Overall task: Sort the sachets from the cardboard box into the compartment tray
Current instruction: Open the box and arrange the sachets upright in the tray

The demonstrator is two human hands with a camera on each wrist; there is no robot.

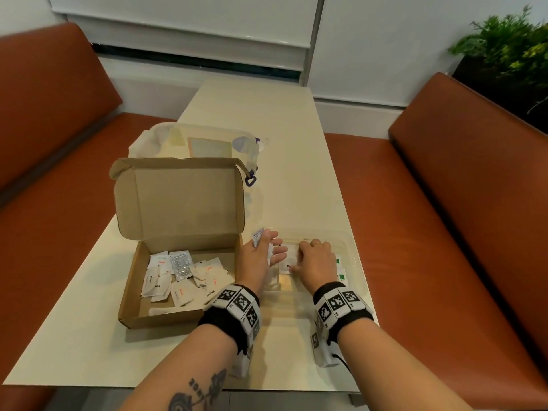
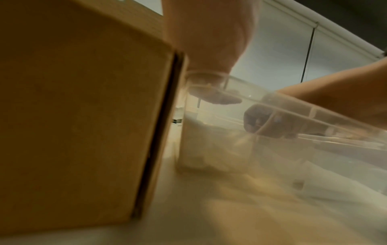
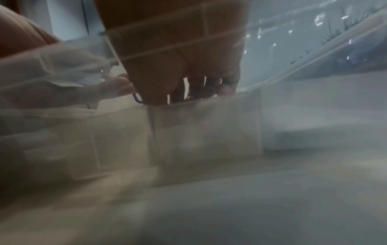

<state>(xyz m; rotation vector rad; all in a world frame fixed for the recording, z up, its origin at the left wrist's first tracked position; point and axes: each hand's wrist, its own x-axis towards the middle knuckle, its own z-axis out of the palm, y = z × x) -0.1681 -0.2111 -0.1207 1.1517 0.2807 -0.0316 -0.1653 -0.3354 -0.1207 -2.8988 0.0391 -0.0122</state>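
Note:
The open cardboard box [image 1: 129, 295] [image 2: 83, 116] lies on the left of the table with several white sachets [image 1: 181, 277] in it. Right beside it stands the clear compartment tray [image 1: 351, 243] [image 2: 314, 108] [image 3: 205, 132]. My left hand [image 1: 272, 247] [image 2: 213, 97] hovers over the tray's left end and holds a few sachets; one sachet [image 1: 257, 235] sticks up between its fingers. With its fingers curled down, my right hand [image 1: 296, 266] [image 3: 199, 92] reaches into a middle compartment and pinches a white sachet [image 1: 288, 264]. Green-marked sachets [image 1: 341, 275] lie in the tray's right part.
A clear lidded plastic container [image 1: 207, 137] stands behind the box, whose lid [image 1: 181, 197] is upright. Orange benches [image 1: 444, 232] flank the table. A plant [image 1: 510, 46] is at the back right. The table's front edge [image 1: 178, 387] is close to me.

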